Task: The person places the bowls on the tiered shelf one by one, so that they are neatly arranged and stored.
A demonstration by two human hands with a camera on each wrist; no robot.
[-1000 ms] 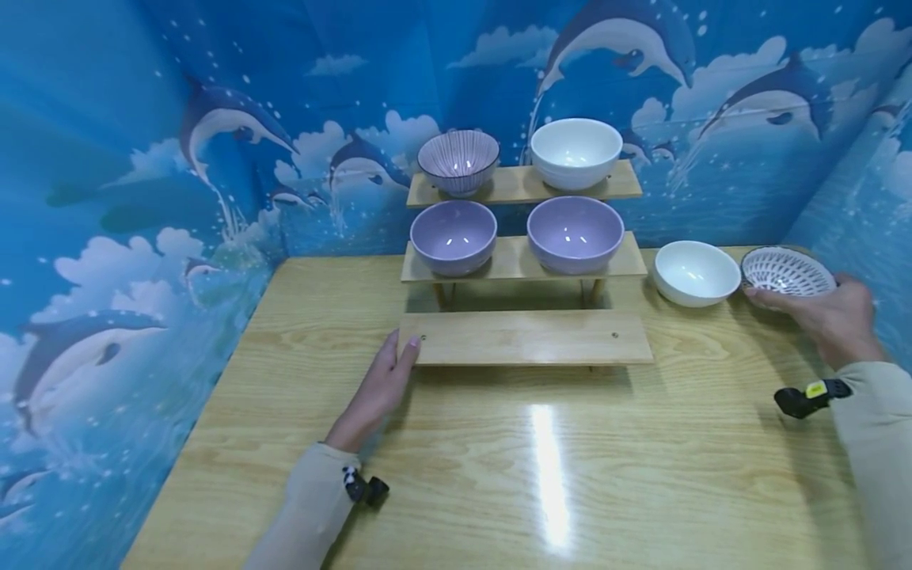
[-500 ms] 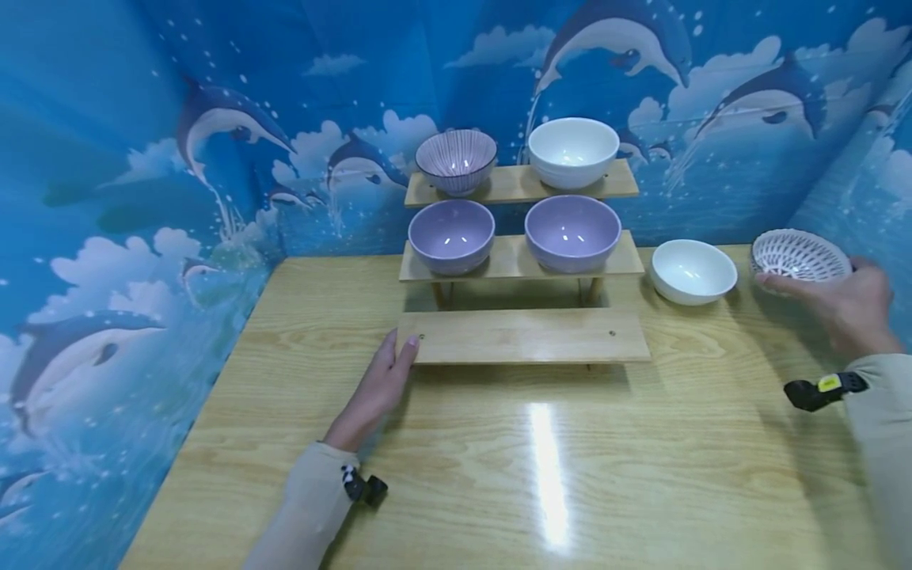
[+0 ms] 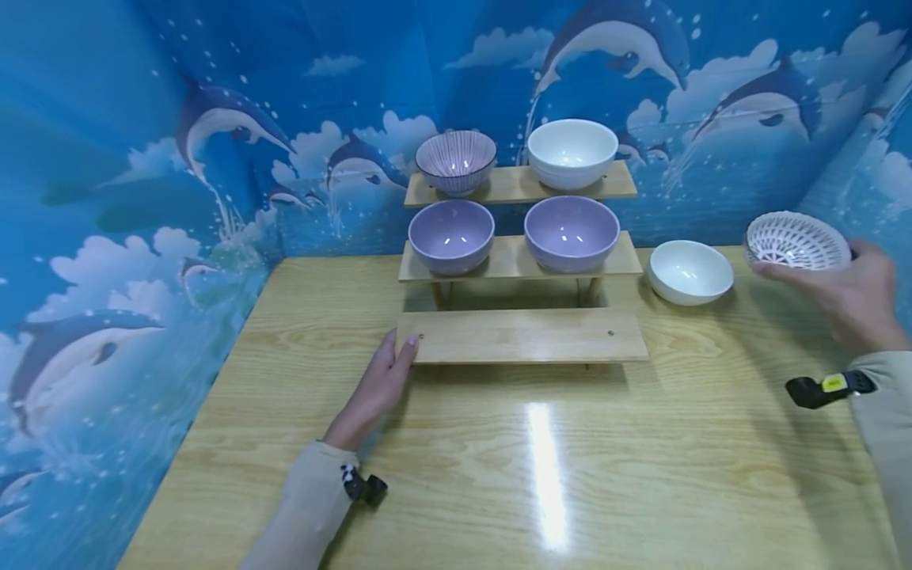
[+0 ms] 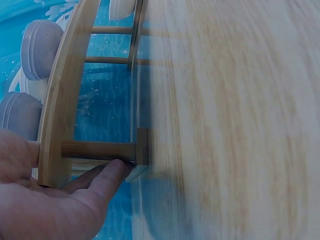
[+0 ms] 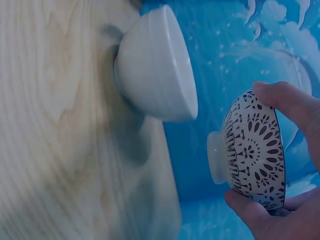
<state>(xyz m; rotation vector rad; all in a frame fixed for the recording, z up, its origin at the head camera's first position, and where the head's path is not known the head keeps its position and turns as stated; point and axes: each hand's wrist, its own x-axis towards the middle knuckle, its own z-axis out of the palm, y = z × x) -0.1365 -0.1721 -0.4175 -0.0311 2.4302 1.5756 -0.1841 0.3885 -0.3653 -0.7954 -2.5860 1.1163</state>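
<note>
My right hand (image 3: 858, 297) holds a patterned bowl (image 3: 796, 241) by its rim and side, at the far right. In the right wrist view this bowl (image 5: 255, 152) has dark petal motifs, and its white foot is off the table. Thumb and fingers pinch it from opposite sides. A plain white bowl (image 3: 689, 273) stands on the table to its left. My left hand (image 3: 372, 392) grips the left end of the lowest step of a wooden tiered stand (image 3: 523, 336). In the left wrist view its thumb is at the board and its fingers (image 4: 112, 172) reach beneath, by a round leg.
Two purple bowls (image 3: 452, 237) sit on the middle step. On the top step are a striped bowl (image 3: 456, 162) and a larger white bowl (image 3: 573, 154). A dolphin-print backdrop (image 3: 356, 71) encloses the wood-grain table (image 3: 456, 475) at the back and sides.
My right hand has raised the patterned bowl off the table and shifted it slightly right, away from the white bowl. The left hand stays at the stand.
</note>
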